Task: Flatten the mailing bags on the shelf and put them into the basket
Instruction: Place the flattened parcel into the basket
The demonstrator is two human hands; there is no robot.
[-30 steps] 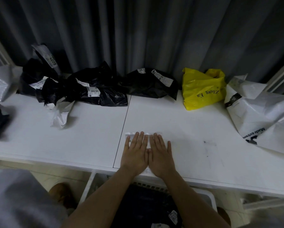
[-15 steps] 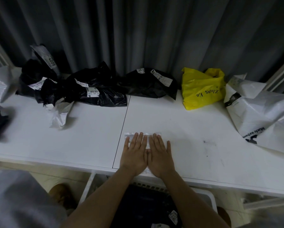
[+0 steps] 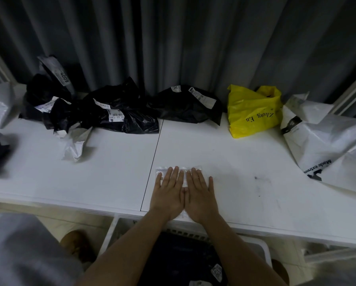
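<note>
A small white mailing bag [image 3: 184, 169] lies flat on the white shelf [image 3: 111, 172], near its front edge. My left hand [image 3: 169, 193] and my right hand [image 3: 200, 195] lie side by side on top of it, palms down, fingers straight, pressing it. Only the bag's far edge and a strip between my hands show. Below the shelf's front edge stands a white basket [image 3: 263, 250] with black bags [image 3: 183, 259] lying in it.
Along the back of the shelf lie crumpled black bags [image 3: 121, 112], [image 3: 185, 106], a yellow bag [image 3: 253, 112], a crumpled white bag [image 3: 76, 145] and a large white bag [image 3: 327, 145] at the right. A grey curtain hangs behind.
</note>
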